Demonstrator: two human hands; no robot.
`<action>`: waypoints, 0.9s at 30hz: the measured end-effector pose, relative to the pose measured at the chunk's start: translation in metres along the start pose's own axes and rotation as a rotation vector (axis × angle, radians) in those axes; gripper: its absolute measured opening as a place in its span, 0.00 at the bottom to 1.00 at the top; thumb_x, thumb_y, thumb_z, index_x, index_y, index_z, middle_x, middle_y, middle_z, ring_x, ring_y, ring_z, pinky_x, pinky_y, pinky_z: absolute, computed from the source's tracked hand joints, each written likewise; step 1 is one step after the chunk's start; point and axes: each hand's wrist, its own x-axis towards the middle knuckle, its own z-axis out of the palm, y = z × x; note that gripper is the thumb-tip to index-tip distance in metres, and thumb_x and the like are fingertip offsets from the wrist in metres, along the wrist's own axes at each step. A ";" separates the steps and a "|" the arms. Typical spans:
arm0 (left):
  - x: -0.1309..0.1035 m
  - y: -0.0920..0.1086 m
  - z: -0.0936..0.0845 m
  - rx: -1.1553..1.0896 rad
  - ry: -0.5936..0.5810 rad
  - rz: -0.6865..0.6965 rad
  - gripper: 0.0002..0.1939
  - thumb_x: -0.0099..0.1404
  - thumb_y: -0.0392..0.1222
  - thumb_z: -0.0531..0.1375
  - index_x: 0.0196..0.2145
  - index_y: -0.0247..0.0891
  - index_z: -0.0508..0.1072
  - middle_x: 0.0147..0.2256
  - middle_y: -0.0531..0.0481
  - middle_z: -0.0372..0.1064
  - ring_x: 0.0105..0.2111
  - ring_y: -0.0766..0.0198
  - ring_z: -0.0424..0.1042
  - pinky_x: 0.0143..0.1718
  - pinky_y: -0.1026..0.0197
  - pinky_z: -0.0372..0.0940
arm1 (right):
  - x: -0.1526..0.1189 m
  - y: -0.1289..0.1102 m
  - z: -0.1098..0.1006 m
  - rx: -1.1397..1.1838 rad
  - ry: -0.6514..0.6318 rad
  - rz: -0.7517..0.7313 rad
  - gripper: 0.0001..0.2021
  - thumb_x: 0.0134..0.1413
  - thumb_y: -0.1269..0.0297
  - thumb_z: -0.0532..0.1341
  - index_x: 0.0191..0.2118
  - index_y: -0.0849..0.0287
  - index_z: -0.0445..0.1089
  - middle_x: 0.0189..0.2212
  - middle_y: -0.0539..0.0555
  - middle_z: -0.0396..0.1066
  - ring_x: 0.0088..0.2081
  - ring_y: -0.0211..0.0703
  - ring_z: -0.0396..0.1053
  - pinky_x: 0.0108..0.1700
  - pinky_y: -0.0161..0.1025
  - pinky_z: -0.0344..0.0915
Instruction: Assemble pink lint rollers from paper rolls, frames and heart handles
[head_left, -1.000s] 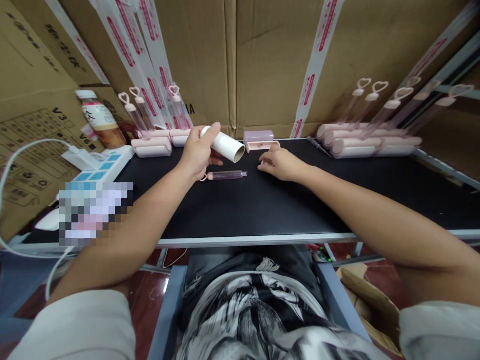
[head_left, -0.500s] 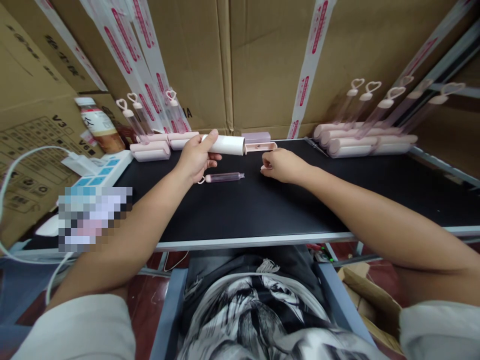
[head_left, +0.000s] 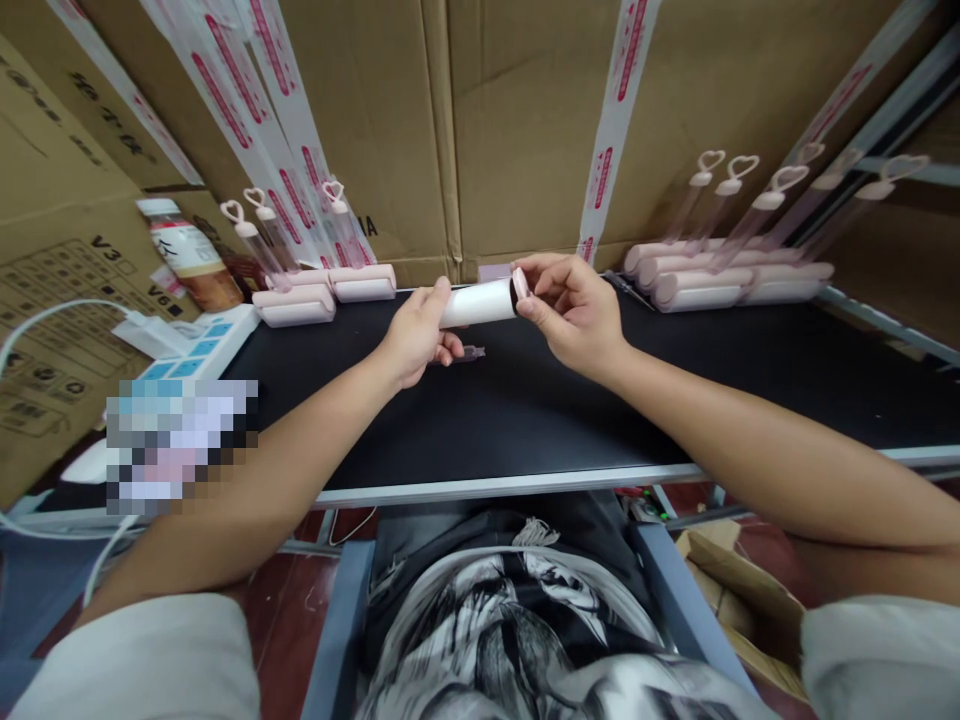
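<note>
A white roll (head_left: 480,303) lies across my left hand (head_left: 421,335), whose fingers are wrapped round its left end. My right hand (head_left: 577,312) pinches a small round pink end cap (head_left: 520,283) at the roll's dark open right end; whether cap and roll touch I cannot tell. Below the left fingers, a clear pinkish tube (head_left: 469,354) lies on the black table (head_left: 480,430), partly hidden by that hand. Behind the roll a pale purple block (head_left: 493,271) shows in part.
Pink rollers with heart-topped clear tubes stand at the left (head_left: 296,300) and the right (head_left: 705,288). A drink bottle (head_left: 191,255) and a white power strip (head_left: 202,345) with cables are at far left. Cardboard boxes (head_left: 525,130) wall off the back.
My right hand has lifted the pink cap from near the table to the roll's right end. The left hand has shifted right with the roll and now covers part of the tube.
</note>
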 end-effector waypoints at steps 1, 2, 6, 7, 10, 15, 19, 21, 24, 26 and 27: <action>-0.001 0.000 0.002 -0.017 -0.016 -0.002 0.25 0.77 0.68 0.58 0.46 0.41 0.65 0.28 0.55 0.72 0.14 0.69 0.69 0.13 0.68 0.57 | -0.001 -0.001 0.000 -0.022 -0.016 0.021 0.25 0.66 0.32 0.64 0.40 0.50 0.63 0.57 0.61 0.78 0.56 0.55 0.79 0.56 0.53 0.76; -0.003 0.000 0.003 -0.035 -0.028 -0.009 0.26 0.76 0.69 0.58 0.46 0.40 0.66 0.27 0.54 0.72 0.14 0.69 0.68 0.13 0.67 0.57 | -0.002 -0.003 0.000 -0.048 -0.029 0.037 0.26 0.66 0.30 0.62 0.41 0.50 0.63 0.58 0.61 0.78 0.58 0.56 0.78 0.58 0.54 0.76; -0.004 0.000 0.005 -0.085 -0.041 -0.051 0.29 0.75 0.72 0.58 0.46 0.39 0.68 0.26 0.54 0.71 0.13 0.68 0.67 0.13 0.67 0.56 | -0.004 -0.009 -0.001 -0.133 -0.023 0.026 0.27 0.66 0.28 0.60 0.40 0.50 0.64 0.59 0.62 0.77 0.59 0.59 0.78 0.56 0.57 0.77; -0.004 0.000 0.005 -0.088 -0.041 -0.053 0.30 0.74 0.72 0.58 0.46 0.39 0.69 0.25 0.54 0.71 0.13 0.68 0.67 0.13 0.66 0.56 | -0.004 -0.010 -0.002 -0.157 -0.024 0.022 0.27 0.66 0.29 0.60 0.40 0.50 0.65 0.58 0.62 0.78 0.58 0.60 0.78 0.55 0.57 0.77; -0.005 -0.001 0.006 -0.087 -0.047 -0.055 0.31 0.73 0.74 0.59 0.45 0.39 0.69 0.25 0.53 0.72 0.13 0.68 0.67 0.13 0.67 0.55 | -0.004 -0.014 -0.003 -0.232 -0.038 0.027 0.25 0.68 0.32 0.60 0.38 0.51 0.68 0.58 0.62 0.78 0.59 0.63 0.77 0.58 0.61 0.75; -0.009 0.000 0.009 -0.101 -0.060 -0.102 0.32 0.73 0.75 0.58 0.44 0.38 0.70 0.23 0.54 0.70 0.12 0.68 0.65 0.12 0.67 0.54 | -0.002 -0.014 -0.007 -0.290 -0.074 0.051 0.23 0.67 0.34 0.63 0.42 0.50 0.71 0.60 0.62 0.76 0.63 0.67 0.74 0.63 0.66 0.72; -0.007 0.003 0.008 -0.130 -0.048 -0.118 0.30 0.77 0.72 0.55 0.42 0.38 0.69 0.23 0.53 0.70 0.12 0.68 0.65 0.12 0.66 0.54 | -0.003 -0.007 -0.007 -0.253 -0.037 -0.089 0.27 0.61 0.33 0.68 0.52 0.48 0.70 0.67 0.63 0.65 0.65 0.70 0.71 0.59 0.68 0.74; -0.006 0.004 0.008 -0.143 -0.032 -0.129 0.30 0.77 0.71 0.54 0.41 0.38 0.69 0.23 0.53 0.70 0.12 0.68 0.64 0.12 0.66 0.54 | -0.005 -0.005 -0.006 -0.183 0.035 -0.209 0.28 0.60 0.36 0.70 0.57 0.45 0.66 0.69 0.62 0.61 0.66 0.67 0.68 0.56 0.63 0.76; -0.004 0.006 0.007 -0.163 -0.016 -0.142 0.30 0.76 0.72 0.55 0.42 0.38 0.70 0.23 0.53 0.70 0.12 0.68 0.64 0.12 0.66 0.53 | -0.006 -0.007 -0.004 -0.119 0.128 -0.307 0.27 0.62 0.43 0.71 0.60 0.42 0.62 0.68 0.60 0.61 0.64 0.64 0.67 0.49 0.57 0.77; -0.004 0.006 0.007 -0.170 -0.014 -0.140 0.29 0.78 0.70 0.53 0.42 0.38 0.70 0.23 0.53 0.69 0.12 0.68 0.64 0.12 0.66 0.53 | -0.006 -0.012 -0.004 -0.160 0.055 -0.282 0.22 0.64 0.45 0.68 0.56 0.44 0.64 0.65 0.60 0.65 0.59 0.62 0.70 0.47 0.57 0.77; -0.004 0.006 0.007 -0.169 -0.010 -0.141 0.29 0.79 0.68 0.51 0.42 0.38 0.70 0.22 0.53 0.69 0.12 0.68 0.64 0.12 0.66 0.53 | -0.006 -0.015 -0.005 -0.195 -0.024 -0.244 0.19 0.65 0.45 0.66 0.54 0.46 0.65 0.63 0.60 0.68 0.57 0.61 0.72 0.48 0.58 0.77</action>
